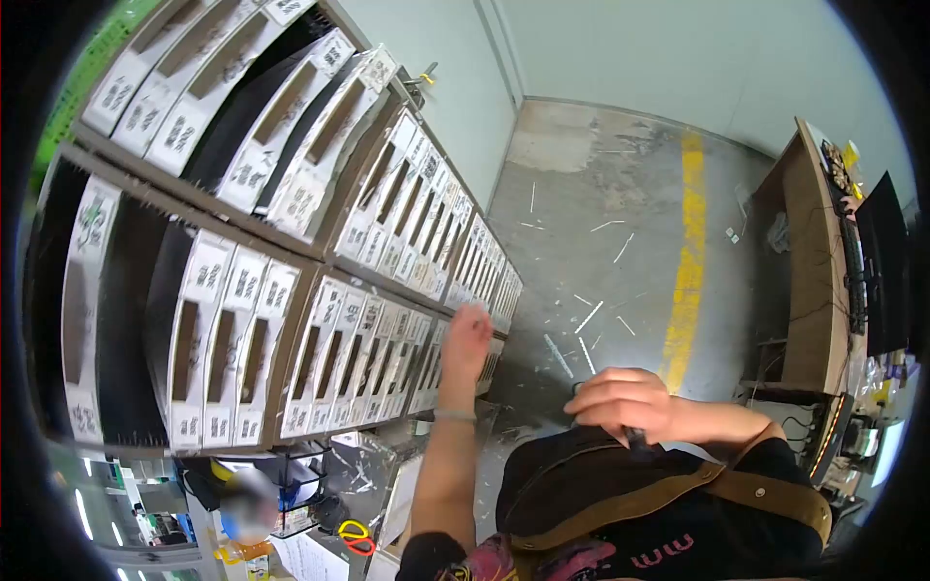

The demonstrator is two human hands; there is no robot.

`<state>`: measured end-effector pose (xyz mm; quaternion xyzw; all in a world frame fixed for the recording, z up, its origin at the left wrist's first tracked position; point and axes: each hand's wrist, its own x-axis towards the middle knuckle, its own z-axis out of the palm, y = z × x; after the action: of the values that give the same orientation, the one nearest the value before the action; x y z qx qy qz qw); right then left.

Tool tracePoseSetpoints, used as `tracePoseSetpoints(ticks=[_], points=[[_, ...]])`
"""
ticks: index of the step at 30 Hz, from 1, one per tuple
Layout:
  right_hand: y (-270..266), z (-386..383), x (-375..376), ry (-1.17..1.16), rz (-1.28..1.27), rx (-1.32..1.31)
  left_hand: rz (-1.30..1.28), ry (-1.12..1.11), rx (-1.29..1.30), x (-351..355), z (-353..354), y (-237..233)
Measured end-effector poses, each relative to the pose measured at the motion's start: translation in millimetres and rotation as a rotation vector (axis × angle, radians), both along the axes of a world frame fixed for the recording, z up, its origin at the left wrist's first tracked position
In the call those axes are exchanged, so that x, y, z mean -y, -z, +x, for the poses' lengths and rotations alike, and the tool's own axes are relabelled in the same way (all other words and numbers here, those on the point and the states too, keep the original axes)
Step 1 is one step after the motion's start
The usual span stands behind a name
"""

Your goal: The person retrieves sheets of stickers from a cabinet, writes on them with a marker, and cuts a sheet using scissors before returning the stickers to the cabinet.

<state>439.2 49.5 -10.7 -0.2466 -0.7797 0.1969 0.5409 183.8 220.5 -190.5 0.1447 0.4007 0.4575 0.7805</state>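
My left hand (468,339) reaches forward beside the rack, its fingers curled. It overlaps the far labelled drawers (478,271) in this view, and anything inside the fingers is hidden. My right hand (622,402) is closed in front of my body around a small black object (635,439). Dark parts of that object show at both sides of the fist, but I cannot tell its kind. Below the right hand lies black cloth with a brown strap (620,518), worn on my body.
A tall rack of white-fronted drawers (225,339) with slot openings fills the left side. Paper strips (588,317) litter the concrete floor near a yellow line (686,261). At right stands a desk (809,290) with a monitor (883,266). Scissors (356,537) and a person (249,508) appear lower left.
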Motion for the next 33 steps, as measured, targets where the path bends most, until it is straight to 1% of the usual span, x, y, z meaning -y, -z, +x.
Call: tracePoseSetpoints(ticks=[2,4,5,8,10,11,12,15,16,17,18,19,20,22,23,24,26,27,28,29,30,33], points=[[24,6,-13,0.018,-0.114,0.027,-0.229,-0.201,0.116,-58,5,37],[33,10,-22,0.024,-0.223,0.027,-0.272,-0.286,0.147,-104,14,61],[32,13,-30,-0.012,-0.266,-0.008,-0.295,-0.326,0.162,-124,19,71],[7,17,-48,-0.132,-0.427,-0.155,-0.299,-0.350,0.315,-161,33,81],[-26,14,-71,-0.259,-0.438,-0.297,-0.215,-0.420,0.354,-178,42,100],[-42,11,-83,-0.330,-0.447,-0.369,-0.177,-0.465,0.372,-181,44,113],[-55,8,-95,-0.415,-0.424,-0.421,-0.097,-0.449,0.359,-178,48,122],[-80,-2,-126,-0.734,-0.414,-0.523,0.080,-0.212,0.590,-159,63,160],[-73,-8,-135,-0.860,-0.342,-0.538,-0.033,-0.248,0.538,-140,80,145],[-82,-4,-145,-0.916,-0.380,-0.458,-0.146,-0.280,0.485,-120,99,118],[-93,-13,-140,-0.828,-0.454,-0.633,-0.179,-0.215,0.561,-105,109,109],[-95,-11,-144,-0.824,-0.473,-0.644,-0.209,-0.147,0.639,-90,115,104],[-96,-10,-147,-0.820,-0.491,-0.655,-0.274,-0.149,0.605,-78,123,101],[-77,18,-181,-1.010,-0.423,-0.351,-0.401,-0.168,0.547,-56,139,99],[-58,23,-187,-0.973,-0.510,-0.419,-0.411,-0.167,0.546,-52,143,101],[-47,36,-192,-0.807,-0.621,-0.338,-0.422,-0.168,0.542,-48,145,102],[-3,42,-221,-0.396,-0.643,-0.125,-0.428,-0.150,0.479,-40,147,102],[34,44,-242,-0.212,-0.618,0.127,-0.425,-0.130,0.421,-37,148,101],[72,45,-259,-0.080,-0.585,0.298,-0.424,-0.107,0.360,-34,148,100],[100,49,-276,-0.006,-0.491,0.456,-0.428,-0.084,0.298,-30,146,100],[129,49,-290,-0.009,-0.424,0.547,-0.419,0.011,0.249,-23,140,94],[159,23,-312,-0.083,-0.402,0.870,-0.316,0.053,0.107,-8,132,62]])
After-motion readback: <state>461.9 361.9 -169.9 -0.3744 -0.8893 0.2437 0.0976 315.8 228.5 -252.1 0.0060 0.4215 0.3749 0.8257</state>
